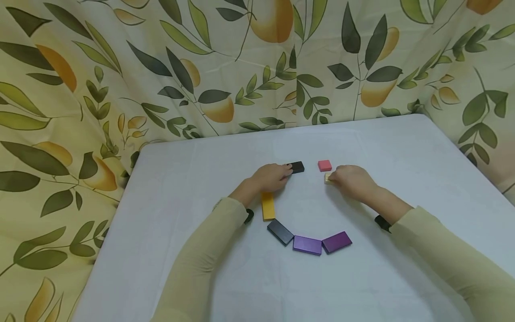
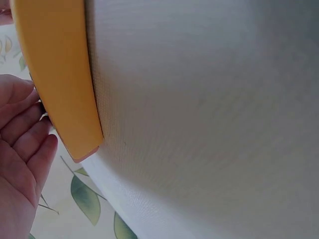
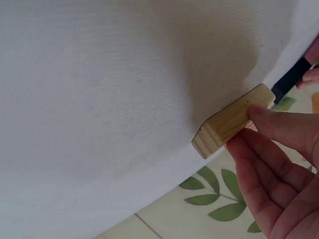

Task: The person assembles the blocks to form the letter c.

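Observation:
My left hand (image 1: 273, 177) grips the left end of a flat black block (image 1: 297, 167) on the white table; in the left wrist view its curled fingers are partly hidden behind a yellow block (image 2: 60, 74). The right hand (image 1: 356, 182) pinches a plain wooden block (image 3: 234, 119) between thumb and fingers, mostly covering it in the head view. Just beyond that block lies a pink block (image 1: 324, 165). Below the left hand the yellow block stretches toward a dark grey block (image 1: 280, 232).
A light purple block (image 1: 307, 245) and a dark purple block (image 1: 337, 242) continue the curved row from the grey one. White cloth covers the table (image 1: 181, 179). A leaf-and-fruit patterned curtain (image 1: 225, 67) hangs behind and at both sides.

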Motion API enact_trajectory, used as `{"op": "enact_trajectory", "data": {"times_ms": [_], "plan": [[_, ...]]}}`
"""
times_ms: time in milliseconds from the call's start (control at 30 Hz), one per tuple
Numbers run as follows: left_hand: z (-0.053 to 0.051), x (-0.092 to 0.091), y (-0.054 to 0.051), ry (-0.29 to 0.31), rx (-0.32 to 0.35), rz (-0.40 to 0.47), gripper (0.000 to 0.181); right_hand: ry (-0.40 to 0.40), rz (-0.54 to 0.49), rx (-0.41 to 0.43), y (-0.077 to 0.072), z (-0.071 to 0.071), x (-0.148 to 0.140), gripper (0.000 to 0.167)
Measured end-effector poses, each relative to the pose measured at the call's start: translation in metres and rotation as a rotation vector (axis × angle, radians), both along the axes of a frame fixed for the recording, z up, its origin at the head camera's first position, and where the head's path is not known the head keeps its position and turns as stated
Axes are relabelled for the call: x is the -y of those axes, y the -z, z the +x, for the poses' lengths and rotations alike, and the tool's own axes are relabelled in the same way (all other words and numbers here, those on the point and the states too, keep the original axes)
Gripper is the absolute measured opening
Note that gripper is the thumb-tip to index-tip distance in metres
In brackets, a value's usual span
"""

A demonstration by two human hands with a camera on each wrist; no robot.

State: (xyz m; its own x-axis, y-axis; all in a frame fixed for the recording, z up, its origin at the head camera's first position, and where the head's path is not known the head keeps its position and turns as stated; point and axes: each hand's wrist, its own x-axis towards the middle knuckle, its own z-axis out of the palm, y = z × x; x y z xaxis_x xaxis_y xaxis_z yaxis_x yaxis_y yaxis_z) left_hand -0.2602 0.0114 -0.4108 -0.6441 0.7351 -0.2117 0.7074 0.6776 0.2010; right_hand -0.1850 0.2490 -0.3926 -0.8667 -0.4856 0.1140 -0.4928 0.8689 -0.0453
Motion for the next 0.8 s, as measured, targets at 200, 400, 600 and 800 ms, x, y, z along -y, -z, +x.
{"op": "enact_trajectory", "data": {"times_ms": [200,400,600,800], "plan": [[0.000,0.000,0.000,0.004,0.003,0.012,0.040,-0.020,-0.014,-0.009,0.002,-0.004,0.007,0.007],[0.001,0.000,-0.001,-0.008,0.011,0.007,0.041,-0.021,-0.021,0.005,0.004,-0.010,0.014,0.005],[0.002,0.000,-0.003,-0.018,0.016,0.012,0.041,-0.035,-0.013,-0.001,0.003,-0.017,0.019,0.004],[0.001,0.000,-0.002,-0.021,0.010,0.012,0.041,-0.037,-0.009,0.010,0.003,-0.023,0.022,0.008]]}}
